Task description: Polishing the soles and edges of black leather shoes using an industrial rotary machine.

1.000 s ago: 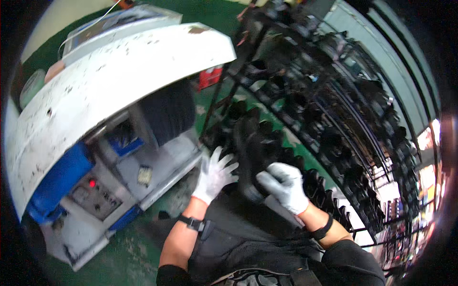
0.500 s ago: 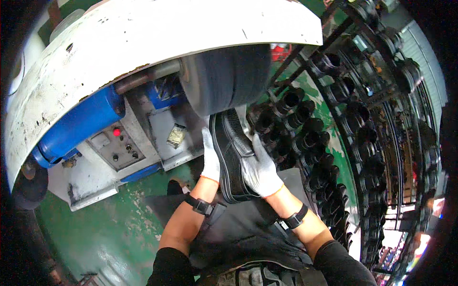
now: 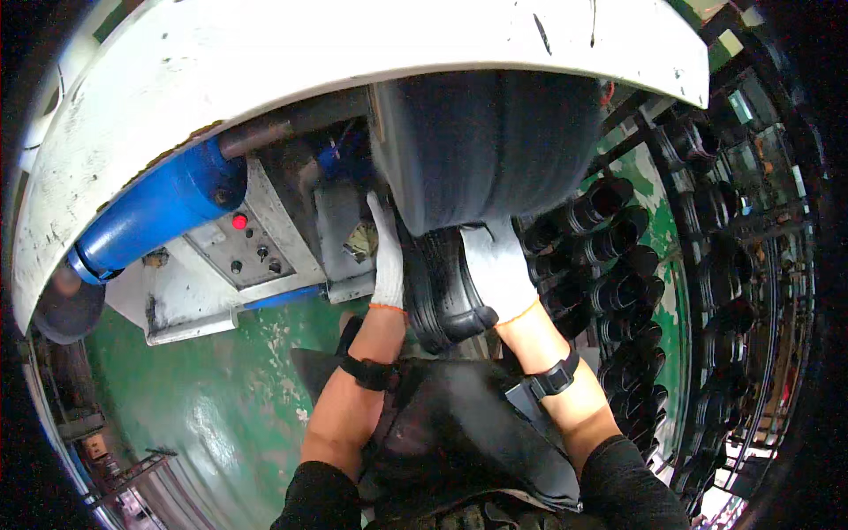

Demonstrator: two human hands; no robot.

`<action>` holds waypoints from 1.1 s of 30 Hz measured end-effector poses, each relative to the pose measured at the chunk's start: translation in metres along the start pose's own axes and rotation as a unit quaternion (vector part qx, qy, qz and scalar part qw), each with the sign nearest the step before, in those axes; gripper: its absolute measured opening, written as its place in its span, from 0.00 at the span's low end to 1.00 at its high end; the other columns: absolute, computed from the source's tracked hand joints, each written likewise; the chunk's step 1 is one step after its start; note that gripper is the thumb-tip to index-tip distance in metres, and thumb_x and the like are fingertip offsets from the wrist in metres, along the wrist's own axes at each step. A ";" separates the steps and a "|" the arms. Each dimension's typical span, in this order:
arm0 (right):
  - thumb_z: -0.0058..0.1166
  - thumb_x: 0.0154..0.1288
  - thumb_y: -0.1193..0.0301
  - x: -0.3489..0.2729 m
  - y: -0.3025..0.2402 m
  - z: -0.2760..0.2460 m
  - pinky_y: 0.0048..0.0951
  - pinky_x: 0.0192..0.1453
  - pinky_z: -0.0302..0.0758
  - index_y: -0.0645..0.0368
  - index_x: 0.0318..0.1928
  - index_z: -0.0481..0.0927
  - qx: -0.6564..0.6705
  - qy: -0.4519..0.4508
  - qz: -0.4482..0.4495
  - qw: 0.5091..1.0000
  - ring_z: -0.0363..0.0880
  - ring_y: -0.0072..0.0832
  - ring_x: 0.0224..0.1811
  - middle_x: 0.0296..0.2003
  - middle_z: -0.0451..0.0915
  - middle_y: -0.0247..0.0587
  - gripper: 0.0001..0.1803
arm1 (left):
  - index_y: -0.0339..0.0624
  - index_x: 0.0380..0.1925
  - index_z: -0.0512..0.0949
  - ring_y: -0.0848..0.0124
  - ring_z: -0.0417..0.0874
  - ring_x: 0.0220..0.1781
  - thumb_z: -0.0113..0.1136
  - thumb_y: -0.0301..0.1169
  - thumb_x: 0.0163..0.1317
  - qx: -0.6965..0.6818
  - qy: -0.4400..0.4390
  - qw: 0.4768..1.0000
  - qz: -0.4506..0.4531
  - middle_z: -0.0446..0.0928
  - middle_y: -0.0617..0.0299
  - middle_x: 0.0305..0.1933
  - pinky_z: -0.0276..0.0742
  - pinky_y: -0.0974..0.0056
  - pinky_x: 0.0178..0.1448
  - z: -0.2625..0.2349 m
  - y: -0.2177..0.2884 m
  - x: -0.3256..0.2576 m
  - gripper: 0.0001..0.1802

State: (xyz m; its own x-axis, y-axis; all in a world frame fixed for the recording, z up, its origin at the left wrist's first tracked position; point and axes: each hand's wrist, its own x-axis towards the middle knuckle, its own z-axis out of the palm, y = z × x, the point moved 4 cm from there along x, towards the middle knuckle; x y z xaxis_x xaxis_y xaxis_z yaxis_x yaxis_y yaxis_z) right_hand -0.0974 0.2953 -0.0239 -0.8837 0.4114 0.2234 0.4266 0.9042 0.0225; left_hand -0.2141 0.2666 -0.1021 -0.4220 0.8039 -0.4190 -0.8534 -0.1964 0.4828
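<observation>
A black shoe (image 3: 431, 291) is held between my two gloved hands, its far end up against the underside of a large dark wheel (image 3: 495, 150). The wheel's surface is streaked with motion blur. Along the shoe's left side lies my left hand (image 3: 387, 256), in a white knit glove with its fingers stretched forward. My right hand (image 3: 501, 265), gloved the same way, grips the shoe from the right; its fingertips are partly hidden close under the wheel. The far end of the shoe is also out of sight there.
A white machine hood (image 3: 353, 44) arches over the wheel. At left are a blue motor housing (image 3: 168, 208) and a control panel (image 3: 247, 252) with a red button. Racks of black shoes (image 3: 609, 265) stand close on the right. A small packet (image 3: 360, 240) lies on the machine's ledge.
The shoe has turned and tilted against the wheel, moving further under it. My right hand has shifted forward along it. The whole view has shifted, so the wheel looks larger.
</observation>
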 end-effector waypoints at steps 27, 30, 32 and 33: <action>0.47 0.60 0.70 0.020 0.032 0.029 0.50 0.64 0.69 0.67 0.57 0.74 0.062 0.112 0.076 0.989 0.75 0.57 0.54 0.53 0.78 0.60 0.25 | 0.42 0.66 0.66 0.63 0.74 0.65 0.40 0.47 0.77 -0.075 -0.278 0.956 0.065 0.74 0.58 0.64 0.69 0.61 0.69 -0.006 0.018 0.021 0.27; 0.47 0.60 0.70 0.015 0.029 0.027 0.50 0.63 0.69 0.67 0.57 0.75 0.089 0.129 0.072 0.985 0.75 0.57 0.54 0.52 0.78 0.60 0.24 | 0.40 0.64 0.68 0.62 0.76 0.61 0.40 0.51 0.76 -0.197 -0.428 0.882 0.020 0.75 0.56 0.62 0.71 0.60 0.67 -0.005 0.024 0.016 0.29; 0.46 0.60 0.71 0.017 0.028 0.022 0.47 0.62 0.70 0.66 0.56 0.76 0.232 0.100 0.101 0.962 0.76 0.55 0.54 0.52 0.79 0.59 0.24 | 0.39 0.63 0.69 0.62 0.78 0.59 0.39 0.54 0.75 -0.093 -0.282 0.954 0.029 0.75 0.55 0.61 0.73 0.60 0.65 0.002 0.024 0.014 0.32; 0.46 0.60 0.71 0.019 0.029 0.017 0.47 0.62 0.71 0.65 0.56 0.76 0.277 0.049 0.125 0.951 0.76 0.54 0.53 0.52 0.79 0.59 0.23 | 0.38 0.62 0.70 0.62 0.79 0.57 0.39 0.56 0.75 0.049 -0.133 0.988 0.062 0.76 0.55 0.61 0.74 0.61 0.64 0.004 0.025 0.008 0.34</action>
State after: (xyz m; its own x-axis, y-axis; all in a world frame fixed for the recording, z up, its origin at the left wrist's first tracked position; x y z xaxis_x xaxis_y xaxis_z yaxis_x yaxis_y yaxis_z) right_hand -0.1050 0.3313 -0.0357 -0.7338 0.6336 0.2451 0.4299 0.7125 -0.5546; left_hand -0.2377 0.2705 -0.0905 -0.4150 0.8989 -0.1404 -0.7613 -0.2586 0.5946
